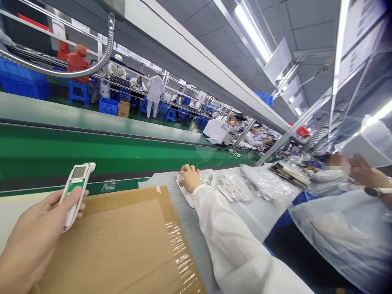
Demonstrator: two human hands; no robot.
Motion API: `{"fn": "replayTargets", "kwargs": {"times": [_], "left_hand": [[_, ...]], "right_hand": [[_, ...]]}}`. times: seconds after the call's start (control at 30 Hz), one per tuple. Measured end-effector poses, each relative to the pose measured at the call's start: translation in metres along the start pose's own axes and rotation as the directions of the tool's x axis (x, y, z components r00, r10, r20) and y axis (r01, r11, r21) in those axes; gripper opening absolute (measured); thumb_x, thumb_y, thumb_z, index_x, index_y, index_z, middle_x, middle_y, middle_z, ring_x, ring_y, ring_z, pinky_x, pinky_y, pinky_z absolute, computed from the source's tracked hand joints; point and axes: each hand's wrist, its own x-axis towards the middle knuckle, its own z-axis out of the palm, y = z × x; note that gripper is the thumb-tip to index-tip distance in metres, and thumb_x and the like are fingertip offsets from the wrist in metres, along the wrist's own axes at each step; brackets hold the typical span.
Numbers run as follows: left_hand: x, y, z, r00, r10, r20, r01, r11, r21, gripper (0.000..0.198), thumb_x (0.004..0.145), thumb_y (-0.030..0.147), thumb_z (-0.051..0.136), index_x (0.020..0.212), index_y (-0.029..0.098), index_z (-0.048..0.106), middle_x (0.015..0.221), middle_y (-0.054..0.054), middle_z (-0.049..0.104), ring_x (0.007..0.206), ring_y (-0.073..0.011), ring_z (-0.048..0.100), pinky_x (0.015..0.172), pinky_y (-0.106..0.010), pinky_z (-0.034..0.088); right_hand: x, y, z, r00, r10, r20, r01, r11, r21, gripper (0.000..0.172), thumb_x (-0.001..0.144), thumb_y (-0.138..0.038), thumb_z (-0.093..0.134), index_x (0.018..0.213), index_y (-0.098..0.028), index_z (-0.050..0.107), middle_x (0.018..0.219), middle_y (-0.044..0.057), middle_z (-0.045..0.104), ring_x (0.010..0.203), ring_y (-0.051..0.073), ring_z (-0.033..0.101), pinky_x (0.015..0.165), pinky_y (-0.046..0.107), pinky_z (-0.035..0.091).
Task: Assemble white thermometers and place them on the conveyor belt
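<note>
My left hand (45, 228) is closed around a white handheld device (79, 172) with a small grey screen and a green area below it, held tilted above a cardboard sheet (119, 245). My right hand (191, 178), in a white sleeve, reaches forward with its fingers curled over a flat white plastic part (186, 195) on the pale foam sheet (196, 228). The fingertips are partly hidden behind the knuckles. Beside this hand, to the right, small white parts in clear plastic bags (232, 186) lie on the foam.
A green conveyor belt (92, 149) runs along the far side of the worktop. More clear bags (269, 183) and a dark blue bin (294, 228) are to the right. A co-worker's raised hand (364, 171) shows at far right. A metal flexible hose (108, 49) hangs at upper left.
</note>
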Motion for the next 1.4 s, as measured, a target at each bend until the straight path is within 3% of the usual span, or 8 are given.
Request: {"fn": "replayTargets", "kwargs": {"times": [0.27,0.37,0.5,0.67,0.77,1.0,1.17,1.4], "left_hand": [[-0.010,0.008,0.013,0.991,-0.029,0.134,0.049,0.987,-0.153,0.054,0.064,0.059,0.079,0.103,0.025,0.065,0.074,0.002,0.066,0.065,-0.0156,0.054,0.059,-0.027,0.040],[-0.016,0.009,0.020,0.984,0.086,0.153,-0.077,0.995,-0.064,0.062,0.069,0.065,0.072,0.112,0.021,0.060,0.067,0.002,0.060,0.059,-0.0140,0.050,0.055,-0.025,0.038],[-0.017,0.005,0.020,0.972,0.198,0.128,-0.204,0.978,0.038,0.066,0.078,0.070,0.062,0.120,0.020,0.057,0.063,0.004,0.054,0.056,-0.0128,0.047,0.053,-0.024,0.037],[-0.009,0.004,0.012,0.985,0.015,0.169,-0.021,0.999,0.036,0.050,0.075,0.059,0.072,0.098,0.016,0.060,0.058,0.004,0.051,0.051,-0.0098,0.042,0.048,-0.021,0.031],[-0.002,0.004,0.008,0.984,-0.005,0.178,0.005,1.000,-0.001,0.046,0.074,0.057,0.073,0.091,0.017,0.061,0.059,0.003,0.052,0.051,-0.0096,0.043,0.048,-0.021,0.032],[0.009,-0.005,0.004,0.960,0.253,-0.122,-0.214,0.940,0.266,0.043,0.095,0.055,0.042,0.110,0.022,0.066,0.089,-0.003,0.067,0.068,-0.0151,0.055,0.064,-0.027,0.042],[0.000,-0.005,0.014,0.897,0.435,0.080,-0.442,0.875,0.198,0.043,0.091,0.048,0.057,0.124,0.021,0.059,0.119,-0.007,0.067,0.104,-0.0207,0.063,0.091,-0.032,0.047],[-0.015,-0.004,0.024,0.823,0.421,0.381,-0.536,0.799,0.274,0.029,0.095,0.038,0.054,0.120,0.024,0.062,0.124,-0.004,0.065,0.113,-0.0209,0.060,0.097,-0.033,0.045]], "right_hand": [[0.002,-0.029,-0.043,0.999,-0.048,-0.023,0.053,0.879,0.474,0.019,0.099,-0.036,0.043,0.108,-0.023,0.054,0.085,0.001,0.071,0.077,0.016,0.063,0.075,0.032,0.047],[-0.003,-0.070,-0.047,0.996,-0.085,-0.039,0.077,0.512,0.855,0.022,0.092,-0.041,0.055,0.103,-0.023,0.054,0.080,-0.001,0.066,0.065,0.013,0.060,0.067,0.030,0.049],[-0.026,-0.134,-0.024,0.957,-0.275,0.089,-0.084,0.031,0.996,0.034,0.083,-0.047,0.069,0.106,-0.022,0.060,0.083,-0.002,0.061,0.069,0.012,0.060,0.074,0.032,0.050],[-0.052,-0.176,0.017,0.878,-0.473,0.074,-0.225,-0.270,0.936,0.045,0.078,-0.045,0.078,0.113,-0.023,0.060,0.090,-0.001,0.058,0.082,0.013,0.061,0.090,0.033,0.048],[-0.055,-0.176,0.031,0.876,-0.479,0.052,-0.211,-0.283,0.936,0.047,0.078,-0.048,0.079,0.115,-0.024,0.061,0.100,0.002,0.062,0.088,0.015,0.062,0.096,0.036,0.047],[-0.053,-0.162,0.034,0.917,-0.394,0.061,-0.177,-0.267,0.947,0.046,0.078,-0.056,0.076,0.111,-0.025,0.064,0.111,0.005,0.068,0.109,0.021,0.063,0.107,0.042,0.042],[-0.053,-0.161,0.038,0.938,-0.337,0.083,-0.172,-0.245,0.954,0.044,0.075,-0.056,0.078,0.104,-0.024,0.066,0.104,0.005,0.072,0.104,0.021,0.066,0.105,0.042,0.043],[-0.052,-0.163,0.037,0.918,-0.396,0.035,-0.139,-0.238,0.961,0.048,0.074,-0.055,0.079,0.108,-0.023,0.068,0.112,0.007,0.072,0.108,0.025,0.066,0.100,0.042,0.047]]}}
